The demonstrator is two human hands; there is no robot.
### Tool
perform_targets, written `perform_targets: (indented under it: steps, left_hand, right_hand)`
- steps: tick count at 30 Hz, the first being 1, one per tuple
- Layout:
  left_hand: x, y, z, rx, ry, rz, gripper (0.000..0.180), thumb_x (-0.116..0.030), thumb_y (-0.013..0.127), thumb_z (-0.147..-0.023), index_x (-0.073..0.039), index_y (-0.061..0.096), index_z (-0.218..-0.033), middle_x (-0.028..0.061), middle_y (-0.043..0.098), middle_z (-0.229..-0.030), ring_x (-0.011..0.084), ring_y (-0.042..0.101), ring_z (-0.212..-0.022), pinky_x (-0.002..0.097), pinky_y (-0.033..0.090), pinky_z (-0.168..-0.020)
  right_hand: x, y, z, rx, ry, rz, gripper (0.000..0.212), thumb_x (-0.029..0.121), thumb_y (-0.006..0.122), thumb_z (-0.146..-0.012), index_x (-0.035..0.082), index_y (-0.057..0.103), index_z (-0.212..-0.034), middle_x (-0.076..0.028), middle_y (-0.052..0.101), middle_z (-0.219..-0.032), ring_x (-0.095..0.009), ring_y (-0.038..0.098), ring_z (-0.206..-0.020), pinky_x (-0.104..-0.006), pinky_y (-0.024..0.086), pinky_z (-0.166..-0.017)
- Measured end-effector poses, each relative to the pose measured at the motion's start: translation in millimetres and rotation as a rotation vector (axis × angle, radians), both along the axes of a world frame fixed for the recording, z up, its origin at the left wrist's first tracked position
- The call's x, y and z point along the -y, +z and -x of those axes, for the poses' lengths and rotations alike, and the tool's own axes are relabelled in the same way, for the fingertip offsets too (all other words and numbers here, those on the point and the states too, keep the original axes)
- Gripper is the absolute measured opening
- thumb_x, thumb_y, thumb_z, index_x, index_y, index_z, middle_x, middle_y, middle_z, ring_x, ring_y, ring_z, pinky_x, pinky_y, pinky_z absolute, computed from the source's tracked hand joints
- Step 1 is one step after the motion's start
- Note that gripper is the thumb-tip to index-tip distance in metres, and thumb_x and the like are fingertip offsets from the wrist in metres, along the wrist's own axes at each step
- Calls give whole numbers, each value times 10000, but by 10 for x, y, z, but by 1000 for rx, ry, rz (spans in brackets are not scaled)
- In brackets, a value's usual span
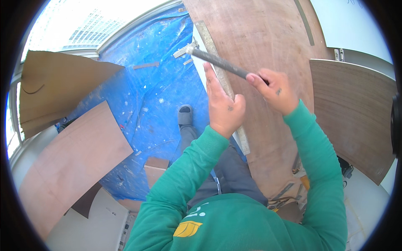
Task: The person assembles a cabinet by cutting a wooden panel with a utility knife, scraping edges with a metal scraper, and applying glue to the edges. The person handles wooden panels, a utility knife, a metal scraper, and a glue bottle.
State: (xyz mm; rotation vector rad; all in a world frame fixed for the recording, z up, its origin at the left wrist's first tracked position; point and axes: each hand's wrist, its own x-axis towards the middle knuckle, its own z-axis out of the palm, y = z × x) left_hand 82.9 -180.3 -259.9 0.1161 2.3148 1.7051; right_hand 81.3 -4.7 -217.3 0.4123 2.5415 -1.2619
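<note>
1. Floor covered by a crumpled blue plastic tarpaulin (146, 96), spattered with pale specks; bright window at upper left.
2. A large reddish-brown plywood sheet (264, 54) runs from the top of the view down toward the person, who stands at its left edge.
3. A long flat metal straightedge (224, 83) lies along that left edge of the sheet, passing under the left hand and on toward the person's legs.
4. Left hand (224, 106): flat, fingers together and stretched forward, palm pressing on the straightedge. It grips nothing.
5. Right hand (274, 90): fingers curled tight around the near end of a dark grey metal rod-like handle (220, 62), which slants up and left above the sheet.
6. The handle's far end carries a small pale head (190, 50), just above the top of the straightedge. What kind of tool it is cannot be told.
7. Both sleeves are green; a foot in a grey slipper (184, 115) stands on the tarpaulin just left of the sheet.
8. Left side: curved brown plywood offcuts (71, 159) lie on the tarpaulin, with a tan cardboard-coloured panel (54, 88) behind them.
9. Right side: a curved, wood-grained brown panel (356, 117) stands near the sheet.
10. Small wooden scraps (155, 167) lie near the person's knee.
</note>
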Motion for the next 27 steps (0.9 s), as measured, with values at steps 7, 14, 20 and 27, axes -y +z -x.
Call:
perform_targets:
  steps: [7,14,20,27]
  left_hand:
    - [61,7,36,18,-5,-35,993,-1,571,-760,130,38,-1587,373,167,-1633,496,162,-1543,477,165,-1276]
    - [22,-47,13,-23,-11,0,989,11,564,-751,131,46,-1585,379,171,-1627,505,172,-1536,494,170,-1274]
    - [12,-77,23,-69,-21,26,999,9,569,-746,131,38,-1584,386,147,-1629,508,168,-1536,493,162,-1276]
    - [32,-59,25,-74,-56,57,993,14,565,-742,147,38,-1573,394,136,-1626,522,165,-1532,506,159,-1275]
  right_hand:
    - [110,-137,810,-147,127,23,511,464,636,-996,9,625,-763,-122,451,-614,-194,415,-576,-395,370,-541]
    - [-18,184,112,-3,161,-83,500,447,655,-988,4,632,-758,-151,465,-616,-231,418,-562,-396,373,-543]
    - [138,-122,849,-100,92,-7,501,447,652,-991,6,625,-753,-147,449,-611,-225,412,-557,-405,375,-548]
    - [9,185,375,-6,179,-143,451,394,691,-979,17,624,-740,-140,458,-610,-224,410,-558,-376,370,-533]
